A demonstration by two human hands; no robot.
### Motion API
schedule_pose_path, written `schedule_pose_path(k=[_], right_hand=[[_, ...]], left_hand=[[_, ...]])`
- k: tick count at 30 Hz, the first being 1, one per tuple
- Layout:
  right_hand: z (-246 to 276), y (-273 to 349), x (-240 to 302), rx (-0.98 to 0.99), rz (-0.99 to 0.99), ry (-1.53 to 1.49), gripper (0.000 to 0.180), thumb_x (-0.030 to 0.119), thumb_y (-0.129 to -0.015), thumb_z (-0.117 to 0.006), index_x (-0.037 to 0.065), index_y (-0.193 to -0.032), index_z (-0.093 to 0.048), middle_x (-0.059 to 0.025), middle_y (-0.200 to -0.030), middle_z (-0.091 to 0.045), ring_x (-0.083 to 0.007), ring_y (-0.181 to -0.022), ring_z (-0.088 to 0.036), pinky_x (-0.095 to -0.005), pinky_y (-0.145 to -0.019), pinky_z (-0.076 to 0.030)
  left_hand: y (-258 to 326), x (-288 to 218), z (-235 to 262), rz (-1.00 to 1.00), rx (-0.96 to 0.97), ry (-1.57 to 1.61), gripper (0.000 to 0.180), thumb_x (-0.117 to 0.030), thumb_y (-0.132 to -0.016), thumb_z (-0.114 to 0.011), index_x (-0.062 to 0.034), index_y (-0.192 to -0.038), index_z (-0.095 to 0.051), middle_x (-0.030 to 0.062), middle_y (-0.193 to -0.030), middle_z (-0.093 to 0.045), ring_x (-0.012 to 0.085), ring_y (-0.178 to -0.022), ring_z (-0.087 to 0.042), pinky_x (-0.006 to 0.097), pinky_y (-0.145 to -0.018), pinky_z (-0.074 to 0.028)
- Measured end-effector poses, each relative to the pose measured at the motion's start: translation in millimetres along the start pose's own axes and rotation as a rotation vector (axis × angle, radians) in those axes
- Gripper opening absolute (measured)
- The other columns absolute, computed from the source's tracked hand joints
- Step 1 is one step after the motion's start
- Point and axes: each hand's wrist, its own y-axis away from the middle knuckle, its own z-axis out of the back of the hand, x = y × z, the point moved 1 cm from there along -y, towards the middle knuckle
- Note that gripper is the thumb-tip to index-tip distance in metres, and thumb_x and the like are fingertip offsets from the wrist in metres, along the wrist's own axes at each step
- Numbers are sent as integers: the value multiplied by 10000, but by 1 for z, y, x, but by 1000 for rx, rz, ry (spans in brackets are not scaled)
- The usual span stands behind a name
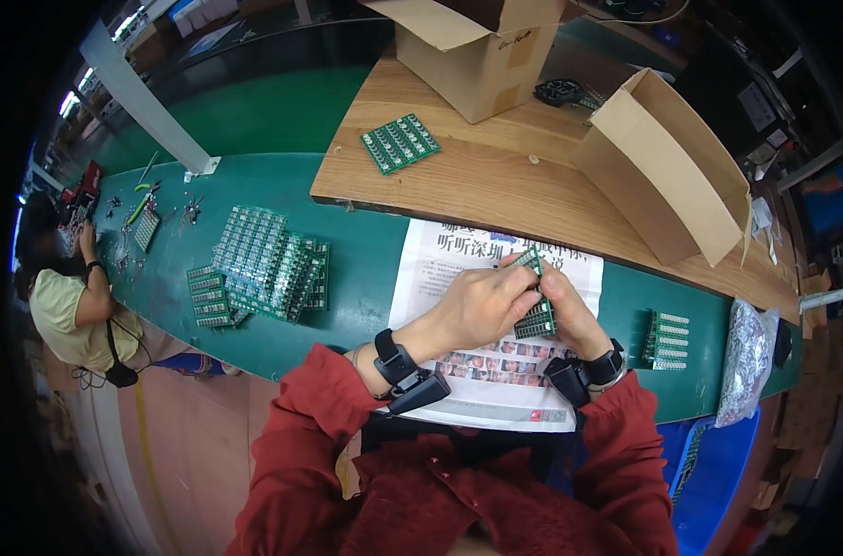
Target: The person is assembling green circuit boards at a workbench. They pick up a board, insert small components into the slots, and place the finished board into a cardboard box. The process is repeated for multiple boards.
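Note:
Between my hands, above a newspaper sheet [421, 306], a green circuit board panel [535, 322] is held tilted on edge. My left hand [481, 310] has its fingers curled against the panel's left face and upper part. With thumb and fingers, my right hand [570, 310] grips its right edge. Left of the newspaper lies a pile of similar circuit board panels [259, 259], stacked unevenly on the green bench. To the right rests a small stack of panels [667, 340], and one more panel [400, 144] lies on the wooden board ahead.
An open cardboard box [477, 65] and a narrower carton [667, 167] stand on the wooden board [366, 176]. A clear plastic bag [747, 357] sits at the bench's right end, above a blue bin [718, 473]. Another person [74, 306] works at the far left, near green-handled pliers [141, 196].

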Motion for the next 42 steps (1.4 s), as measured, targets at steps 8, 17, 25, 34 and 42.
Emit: schedule_pose_path(k=[8,17,25,34,42], right_hand=[[-1,0,6,21,-36,-38,616,542,-927,-437,21,-1251,-495,-82,-1108,-588,-145,-1007,-562,-276,-880,-456],[-7,1,12,-34,-38,-216,605,540,-947,-387,28,-1244,-507,-87,-1095,-613,-153,-978,-602,-284,-856,-495],[1,0,7,11,-76,-221,600,529,-941,-386,24,-1239,-510,-110,-1103,-611,-172,-971,-613,-302,-832,-513],[-4,-2,12,-25,-23,-190,640,556,-930,-377,6,-1226,-514,-122,-1104,-613,-180,-976,-622,-311,-815,-530],[4,-2,10,23,-75,-303,627,542,-932,-379,0,-1210,-526,-121,-1054,-625,-169,-923,-631,-291,-796,-528]], left_hand=[[5,9,-1,-193,-119,-81,135,-63,-794,-644,-31,-875,-541,101,-704,-598,282,-570,-609,355,-531,-504],[6,10,-6,-42,-88,-86,164,-122,-790,-679,-57,-872,-553,99,-680,-591,294,-574,-612,367,-538,-504],[7,12,-6,-95,-15,-92,148,-114,-818,-641,-56,-900,-532,104,-676,-592,304,-579,-612,383,-538,-502],[5,8,-3,-9,27,-98,151,-97,-821,-636,-48,-907,-522,113,-694,-603,305,-592,-623,389,-524,-497],[13,14,-5,72,39,-69,145,-95,-810,-638,-53,-863,-510,108,-723,-604,308,-627,-627,391,-537,-499]])
